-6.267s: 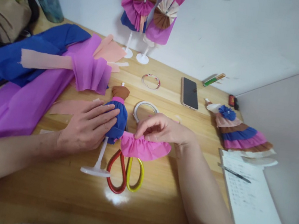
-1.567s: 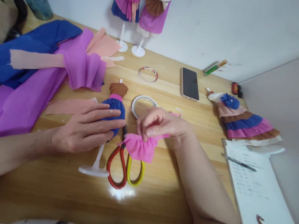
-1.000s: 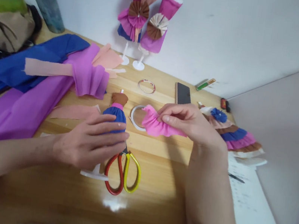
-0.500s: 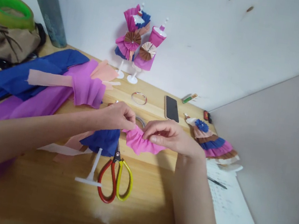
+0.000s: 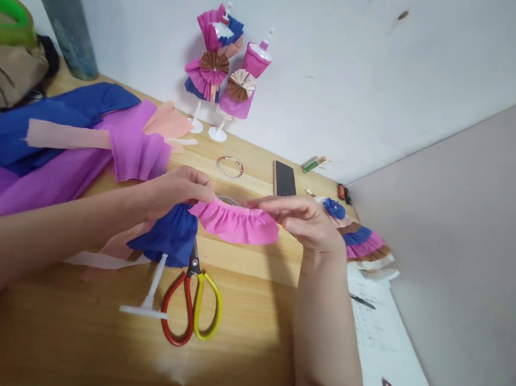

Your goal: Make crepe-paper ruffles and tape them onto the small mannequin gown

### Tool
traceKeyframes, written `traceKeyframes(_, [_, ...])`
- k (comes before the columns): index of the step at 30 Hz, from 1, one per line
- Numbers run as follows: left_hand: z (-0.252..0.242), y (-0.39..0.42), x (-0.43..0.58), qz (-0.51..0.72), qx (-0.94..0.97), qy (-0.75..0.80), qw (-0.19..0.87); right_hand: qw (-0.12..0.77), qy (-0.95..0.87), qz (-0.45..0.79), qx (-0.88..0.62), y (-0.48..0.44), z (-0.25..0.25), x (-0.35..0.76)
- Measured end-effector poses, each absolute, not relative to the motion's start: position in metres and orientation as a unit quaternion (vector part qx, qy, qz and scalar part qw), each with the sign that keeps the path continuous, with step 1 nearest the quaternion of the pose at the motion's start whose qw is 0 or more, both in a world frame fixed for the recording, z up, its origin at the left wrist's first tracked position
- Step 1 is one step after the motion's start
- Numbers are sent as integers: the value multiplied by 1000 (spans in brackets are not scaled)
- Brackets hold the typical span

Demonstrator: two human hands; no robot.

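Observation:
A gathered pink ruffle strip [image 5: 237, 224] is stretched between my two hands above the table. My left hand [image 5: 186, 189] pinches its left end. At its upper right edge, my right hand [image 5: 300, 218] grips it between thumb and fingers. Just below my left hand lies a small stand dressed in a blue skirt [image 5: 171, 235], its white base toward me. Scissors [image 5: 192, 300] with one red and one yellow handle lie beside it, blades partly under the blue skirt's edge.
Two dressed mini mannequins [image 5: 216, 62] stand at the wall. Blue and purple crepe paper [image 5: 58, 187] spreads left. A phone [image 5: 283, 179], a bracelet [image 5: 229, 166] and a layered dress figure [image 5: 362, 242] lie behind and right. A bottle [image 5: 61, 12] stands back left.
The pink strip has been spread out flatter between my hands. My right hand's fingers have moved to its right end and straightened. The view has shifted slightly right.

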State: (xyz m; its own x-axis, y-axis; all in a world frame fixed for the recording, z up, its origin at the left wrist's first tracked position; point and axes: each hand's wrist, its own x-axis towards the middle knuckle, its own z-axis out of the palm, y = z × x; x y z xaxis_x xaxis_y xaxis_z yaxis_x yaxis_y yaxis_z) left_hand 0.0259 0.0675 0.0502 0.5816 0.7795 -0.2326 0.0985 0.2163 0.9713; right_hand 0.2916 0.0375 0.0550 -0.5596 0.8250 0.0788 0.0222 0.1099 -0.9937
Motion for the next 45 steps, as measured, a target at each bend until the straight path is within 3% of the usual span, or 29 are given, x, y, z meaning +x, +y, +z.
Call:
traceKeyframes(8, [44, 70, 20, 251, 574, 369, 686, 379, -555, 558, -486, 45, 44, 274])
traceKeyframes(19, [44, 72, 12, 223, 553, 320, 736, 457, -478, 561, -498, 39, 56, 276])
traceKeyframes(35, [53, 65, 5, 95, 717, 196, 662, 436, -432, 579, -536, 5, 38, 259])
traceKeyframes(39, [59, 65, 4, 79, 739, 207, 636, 427, -443, 536, -578, -8, 35, 279])
traceKeyframes(45, [59, 65, 7, 134, 731, 288, 604, 338, -511, 430, -664, -25, 21, 314])
